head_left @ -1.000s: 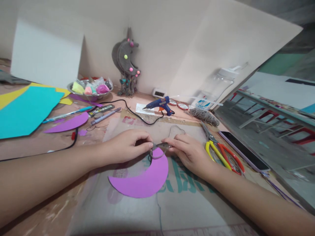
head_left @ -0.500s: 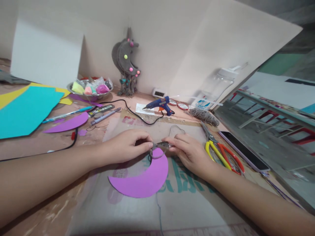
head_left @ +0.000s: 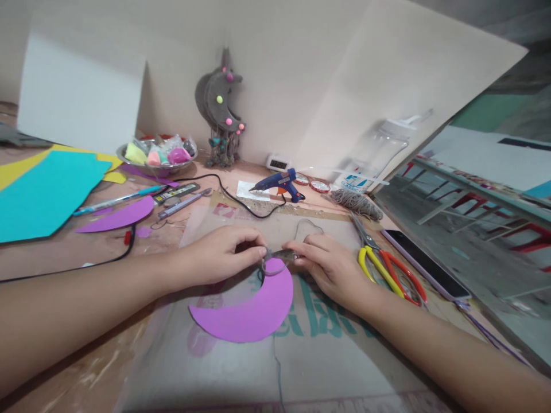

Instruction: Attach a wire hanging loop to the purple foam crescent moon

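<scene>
A purple crescent cutout (head_left: 252, 315) lies on the cardboard, its upper tip between my hands. My left hand (head_left: 235, 252) is closed, thumb and forefinger pinching that tip where grey yarn is wound. The yarn (head_left: 275, 273) loops across the front of the tip towards my right hand (head_left: 329, 264), whose thumb and fingers are pinched on it. A slim dark piece shows between both sets of fingertips; its kind is unclear. More yarn arcs behind my right hand, and a thin strand trails below the crescent.
Yellow-and-orange-handled scissors (head_left: 387, 269) and a phone (head_left: 426, 264) lie right. Behind are a blue glue gun (head_left: 278, 182), a yarn bundle (head_left: 357, 205) and a decorated moon hanging (head_left: 221, 109). At left lie turquoise sheets (head_left: 47, 192), pens, a cutter (head_left: 176, 193) and a bowl (head_left: 157, 167) of clay packets.
The crescent has shifted very slightly upward. Both hands keep nearly the same place and the same pinch.
</scene>
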### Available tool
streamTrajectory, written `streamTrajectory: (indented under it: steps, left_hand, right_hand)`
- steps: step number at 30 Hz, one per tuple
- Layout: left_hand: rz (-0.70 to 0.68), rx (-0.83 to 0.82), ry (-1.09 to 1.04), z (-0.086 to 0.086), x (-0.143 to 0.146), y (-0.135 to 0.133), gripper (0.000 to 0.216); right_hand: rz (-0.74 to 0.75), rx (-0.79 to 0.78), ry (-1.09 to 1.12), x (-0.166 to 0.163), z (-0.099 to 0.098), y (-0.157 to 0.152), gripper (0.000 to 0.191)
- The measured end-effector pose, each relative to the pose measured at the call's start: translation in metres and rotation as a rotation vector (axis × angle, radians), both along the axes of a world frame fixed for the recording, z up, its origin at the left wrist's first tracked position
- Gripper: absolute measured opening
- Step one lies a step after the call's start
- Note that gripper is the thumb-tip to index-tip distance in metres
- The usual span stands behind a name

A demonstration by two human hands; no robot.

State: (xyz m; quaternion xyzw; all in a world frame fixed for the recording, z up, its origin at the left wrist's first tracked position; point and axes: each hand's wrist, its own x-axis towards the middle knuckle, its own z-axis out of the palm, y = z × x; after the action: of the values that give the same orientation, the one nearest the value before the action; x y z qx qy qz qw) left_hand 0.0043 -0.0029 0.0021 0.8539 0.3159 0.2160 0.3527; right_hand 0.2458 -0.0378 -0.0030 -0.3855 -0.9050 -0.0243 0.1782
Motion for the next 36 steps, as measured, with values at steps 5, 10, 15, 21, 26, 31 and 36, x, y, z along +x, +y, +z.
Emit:
streamTrajectory:
  steps: [5,10,15,21,26,31,36]
  left_hand:
    - [-0.020,0.020,-0.017,-0.0018,-0.0004,0.0008,0.016]
    - [-0.005,0.017,-0.005,-0.0002,0.0000,0.0000,0.016]
    - [0.010,-0.002,0.012,0.0017,0.0006,-0.0006,0.015]
    - [0.010,0.008,0.018,0.0003,0.0012,-0.0003,0.016]
    - [0.008,0.016,0.021,-0.0012,0.0014,0.0003,0.017]
    - [-0.007,0.032,0.017,-0.0027,0.0006,0.0017,0.017]
    - [-0.006,0.040,0.016,-0.0025,0.0008,0.0015,0.017]
  right_hand:
    - [0.006,0.011,0.005,-0.0008,-0.0004,0.0006,0.028]
    - [0.014,0.022,0.024,0.0004,0.0004,0.0002,0.027]
    - [0.005,-0.003,0.050,0.0018,0.0008,-0.0010,0.030]
    - [0.027,0.034,-0.016,-0.0002,0.0001,-0.0023,0.028]
    - [0.032,0.058,-0.027,-0.0024,0.0017,-0.0029,0.028]
    - [0.020,0.067,-0.040,-0.0041,0.0016,-0.0026,0.028]
    - [0.024,0.085,-0.037,-0.0054,0.0027,-0.0024,0.029]
